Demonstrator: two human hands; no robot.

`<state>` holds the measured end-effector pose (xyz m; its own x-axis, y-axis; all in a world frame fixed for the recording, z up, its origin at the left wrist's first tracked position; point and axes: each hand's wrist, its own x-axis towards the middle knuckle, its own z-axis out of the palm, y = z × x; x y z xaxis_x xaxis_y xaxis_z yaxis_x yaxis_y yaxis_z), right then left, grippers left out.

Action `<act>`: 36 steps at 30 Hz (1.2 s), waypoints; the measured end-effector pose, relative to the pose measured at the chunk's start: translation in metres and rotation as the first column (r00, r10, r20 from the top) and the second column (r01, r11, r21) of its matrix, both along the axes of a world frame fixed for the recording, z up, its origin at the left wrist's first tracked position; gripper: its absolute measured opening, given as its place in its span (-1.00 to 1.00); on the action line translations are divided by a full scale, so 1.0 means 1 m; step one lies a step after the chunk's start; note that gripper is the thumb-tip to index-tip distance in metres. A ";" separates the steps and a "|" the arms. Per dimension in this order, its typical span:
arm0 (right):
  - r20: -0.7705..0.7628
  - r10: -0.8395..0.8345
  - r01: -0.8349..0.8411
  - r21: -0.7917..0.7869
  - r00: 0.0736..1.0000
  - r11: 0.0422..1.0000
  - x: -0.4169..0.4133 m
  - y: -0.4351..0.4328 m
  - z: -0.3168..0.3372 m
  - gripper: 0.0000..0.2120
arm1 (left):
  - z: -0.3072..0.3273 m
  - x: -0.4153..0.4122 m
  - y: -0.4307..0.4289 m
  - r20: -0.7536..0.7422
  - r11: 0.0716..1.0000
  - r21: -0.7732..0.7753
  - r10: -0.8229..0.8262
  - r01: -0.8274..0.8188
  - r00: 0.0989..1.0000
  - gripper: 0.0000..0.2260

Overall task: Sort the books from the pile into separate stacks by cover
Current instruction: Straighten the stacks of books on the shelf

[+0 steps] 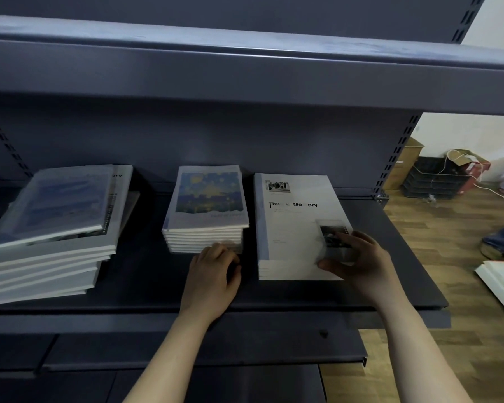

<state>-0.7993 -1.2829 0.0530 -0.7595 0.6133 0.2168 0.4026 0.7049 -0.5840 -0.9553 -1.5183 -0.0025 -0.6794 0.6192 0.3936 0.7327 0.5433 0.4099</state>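
Left hand [213, 274] clutches the starry blue-and-yellow paperback stack [207, 199], right hand [358, 257] grips the white paperback stack [291, 228]; a shove could skew either.

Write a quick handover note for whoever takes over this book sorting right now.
Left hand: fingers curled against the front of the starry-cover stack; grip unclear.
Right hand: holds the near right corner of the Time & Memory stack, fingers on top, thumb on the front edge.
Done: two sorted stacks stand side by side on the shelf.
To do: the mixed pile at far left, blue-cover book on top.
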 end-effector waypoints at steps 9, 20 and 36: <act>0.067 0.006 -0.005 -0.020 0.998 1.000 -0.005 0.005 0.001 -0.21 | -0.002 0.000 0.001 -0.018 1.000 -0.008 0.009 -0.009 1.000 -0.89; 0.043 -0.021 0.023 -0.056 0.999 0.998 -0.003 0.001 0.000 -0.23 | -0.002 0.001 0.000 -0.018 1.000 0.003 0.002 -0.002 1.000 -0.89; 0.124 0.003 0.005 -0.063 0.992 0.998 -0.005 -0.004 0.004 -0.22 | 0.000 0.003 -0.002 -0.017 1.000 0.001 0.001 -0.001 1.000 -0.90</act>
<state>-0.8042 -1.2870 0.0573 -0.7772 0.6239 0.0822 0.4754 0.6676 -0.5729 -0.9524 -1.5201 -0.0021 -0.6734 0.6180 0.4057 0.7388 0.5440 0.3977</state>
